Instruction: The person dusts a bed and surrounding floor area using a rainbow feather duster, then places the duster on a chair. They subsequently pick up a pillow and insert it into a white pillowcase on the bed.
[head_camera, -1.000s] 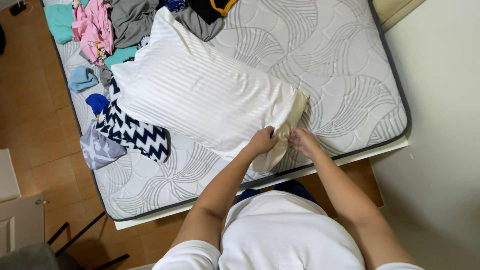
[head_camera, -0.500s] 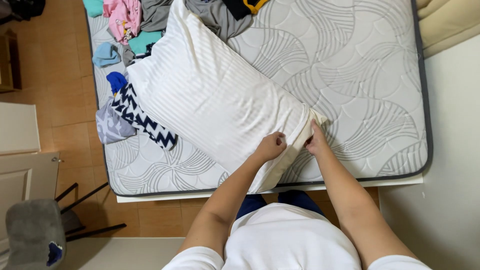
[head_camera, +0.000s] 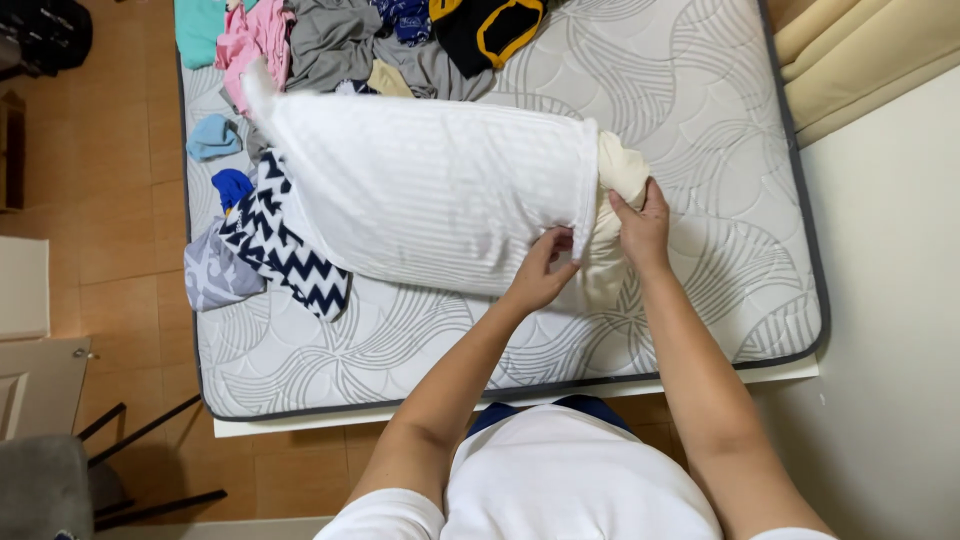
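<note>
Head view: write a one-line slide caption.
Left hand grips the white pillowcase edge while right hand holds the cream pillow end, on a bare mattress.

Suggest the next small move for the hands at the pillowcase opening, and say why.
Probably the right hand should push the cream pillow deeper while the left hand holds the white pillowcase hem: the pillow's end bulges out of the opening.
</note>
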